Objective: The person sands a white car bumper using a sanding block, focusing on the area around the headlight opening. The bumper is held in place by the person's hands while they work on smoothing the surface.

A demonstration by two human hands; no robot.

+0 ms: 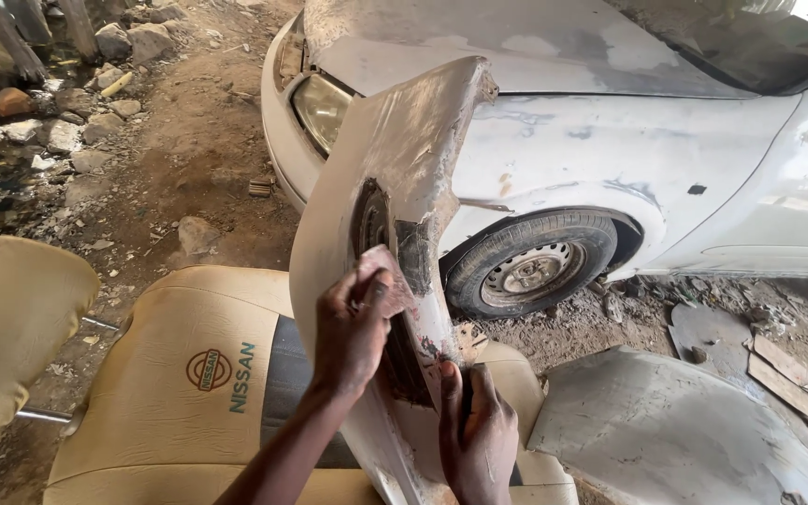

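Note:
A pale, filler-coated car bumper piece (pixel 395 150) stands upright on a tan car seat (pixel 170 374), with a round lamp hole partway up. My left hand (pixel 353 332) presses a small worn piece of sandpaper (pixel 387 271) against the panel beside that hole. My right hand (pixel 479 430) grips the panel's lower edge from the right, thumb on its front face. Rust-brown patches show on the panel between my two hands.
A white sanded car (pixel 610 122) with a front wheel (pixel 530 266) stands right behind the panel. The seat's tan headrest (pixel 11 327) lies at left. A grey body panel (pixel 666 430) and boards (pixel 787 374) lie at right. Rocks (pixel 67 103) and rubble cover the dirt ground at upper left.

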